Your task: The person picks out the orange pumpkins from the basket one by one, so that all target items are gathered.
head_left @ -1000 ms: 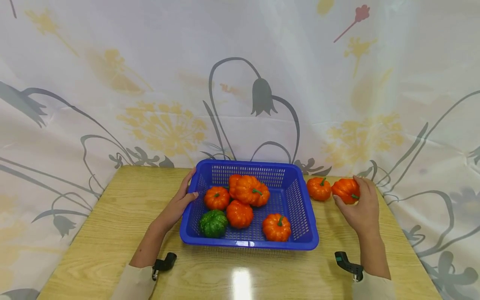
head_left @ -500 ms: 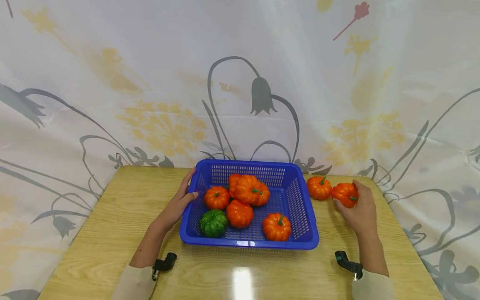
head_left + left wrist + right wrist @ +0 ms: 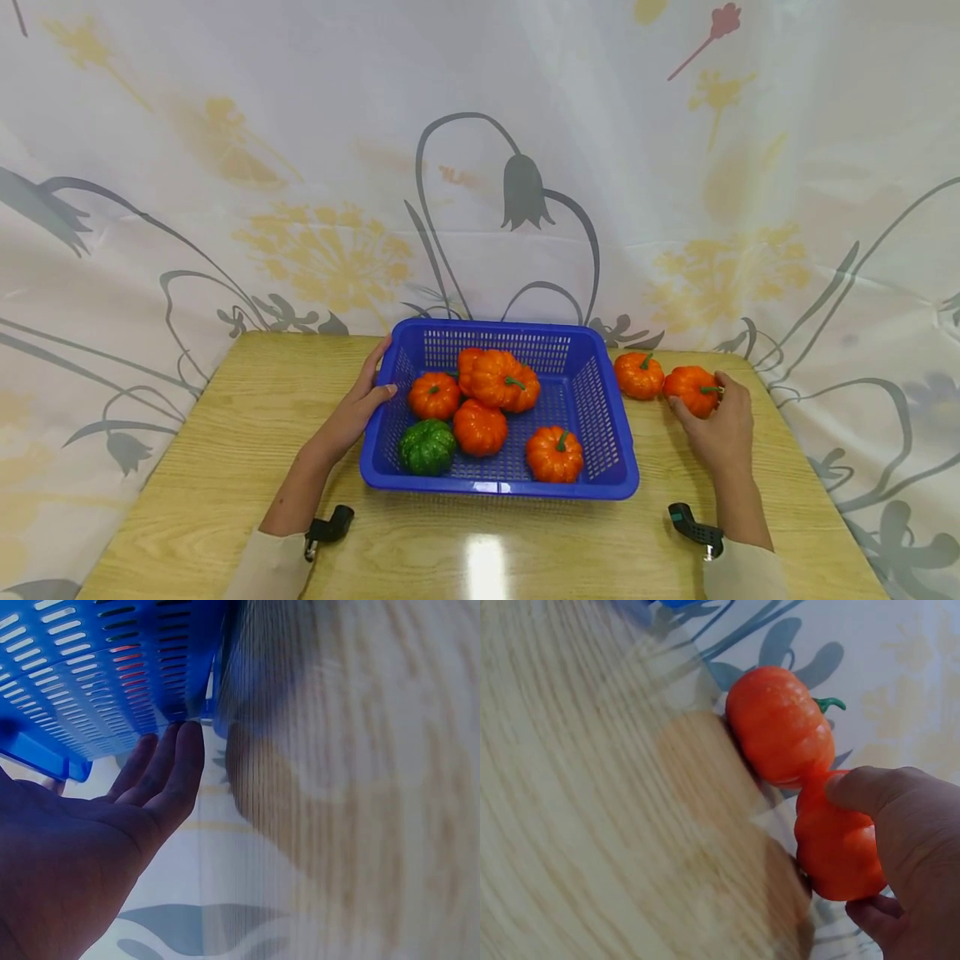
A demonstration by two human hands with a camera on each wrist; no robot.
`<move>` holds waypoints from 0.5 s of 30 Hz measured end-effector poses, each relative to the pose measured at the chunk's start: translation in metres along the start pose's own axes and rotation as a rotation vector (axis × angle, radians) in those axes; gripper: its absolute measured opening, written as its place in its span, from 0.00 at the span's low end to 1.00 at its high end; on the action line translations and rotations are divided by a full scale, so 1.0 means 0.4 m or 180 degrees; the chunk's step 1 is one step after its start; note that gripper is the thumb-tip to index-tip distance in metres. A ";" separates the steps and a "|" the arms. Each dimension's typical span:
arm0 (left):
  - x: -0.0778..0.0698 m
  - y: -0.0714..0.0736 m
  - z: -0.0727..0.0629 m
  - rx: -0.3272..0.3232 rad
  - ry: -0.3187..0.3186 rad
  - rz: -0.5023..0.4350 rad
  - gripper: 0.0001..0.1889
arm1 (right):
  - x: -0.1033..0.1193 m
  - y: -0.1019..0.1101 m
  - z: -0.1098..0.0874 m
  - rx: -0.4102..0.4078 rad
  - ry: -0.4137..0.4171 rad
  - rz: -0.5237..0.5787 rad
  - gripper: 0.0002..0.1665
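Observation:
A blue plastic basket (image 3: 498,488) with slotted walls holds several small orange pumpkins and a green pumpkin (image 3: 427,447). My left hand (image 3: 362,407) grips its left side, thumb over the rim and fingers against the outer wall. In the left wrist view those fingers (image 3: 174,776) reach up to the slotted wall. At the right, my right hand (image 3: 723,425) holds an orange pumpkin (image 3: 690,391) between thumb and fingers. Its green stem points right, towards the fingers. Touching it on the left is another orange pumpkin (image 3: 638,376), beside the basket's right wall.
The wooden table (image 3: 225,467) ends at a pale curtain (image 3: 337,167) printed with flowers, which hangs behind and along both sides. A black wrist camera (image 3: 330,525) sits on my left wrist, another (image 3: 696,530) on my right.
My right hand has drawn the pumpkin slightly towards me and turned it, so its stem points more to the right. The left hand and the basket stay put.

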State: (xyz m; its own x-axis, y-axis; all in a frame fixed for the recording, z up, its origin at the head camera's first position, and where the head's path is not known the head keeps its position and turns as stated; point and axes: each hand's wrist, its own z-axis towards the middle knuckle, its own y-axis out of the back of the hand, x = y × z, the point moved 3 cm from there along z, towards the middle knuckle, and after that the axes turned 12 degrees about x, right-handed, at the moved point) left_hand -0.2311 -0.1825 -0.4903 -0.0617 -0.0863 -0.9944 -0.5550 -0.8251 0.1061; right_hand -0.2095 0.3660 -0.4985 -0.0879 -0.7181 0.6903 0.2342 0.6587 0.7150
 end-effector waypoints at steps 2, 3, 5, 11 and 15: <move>0.000 0.000 0.000 0.0004 -0.0003 0.0006 0.40 | -0.008 -0.004 0.001 -0.0030 -0.0026 0.0041 0.51; 0.000 0.000 0.000 0.0003 -0.0004 0.0010 0.40 | -0.011 -0.006 0.002 -0.0043 -0.0028 0.0051 0.50; 0.000 0.000 0.000 0.0009 -0.0010 0.0015 0.40 | -0.020 -0.009 0.005 -0.0077 -0.0001 0.0083 0.50; 0.001 0.000 -0.001 -0.0006 0.0026 0.0024 0.40 | -0.042 -0.019 0.013 -0.0162 0.0201 0.0150 0.50; 0.003 0.001 0.000 0.0001 0.0016 -0.0017 0.40 | -0.048 -0.026 0.016 -0.0087 0.0267 0.0160 0.49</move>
State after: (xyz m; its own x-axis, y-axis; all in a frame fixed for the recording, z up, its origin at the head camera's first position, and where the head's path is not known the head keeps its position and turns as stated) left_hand -0.2315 -0.1829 -0.4913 -0.0546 -0.0846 -0.9949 -0.5556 -0.8253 0.1007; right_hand -0.2164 0.3743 -0.5186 0.0059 -0.7014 0.7128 0.2628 0.6888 0.6756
